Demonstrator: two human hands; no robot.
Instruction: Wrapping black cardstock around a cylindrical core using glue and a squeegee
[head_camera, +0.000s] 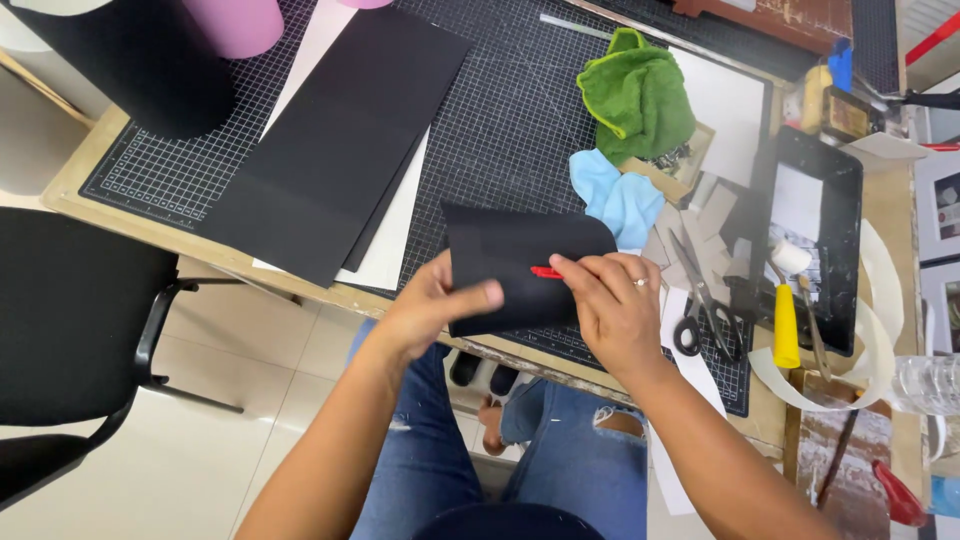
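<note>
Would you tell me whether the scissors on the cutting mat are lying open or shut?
Open. The scissors lie flat on the cutting mat right of the right hand; their blades spread apart toward the top, away from the black handles.

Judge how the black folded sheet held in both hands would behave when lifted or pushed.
The black folded sheet probably flexes rather than flops: it curves between the left hand and right hand yet keeps its shape. It looks light, pinched by fingertips alone. Its matte surface seems unlikely to slip.
</note>
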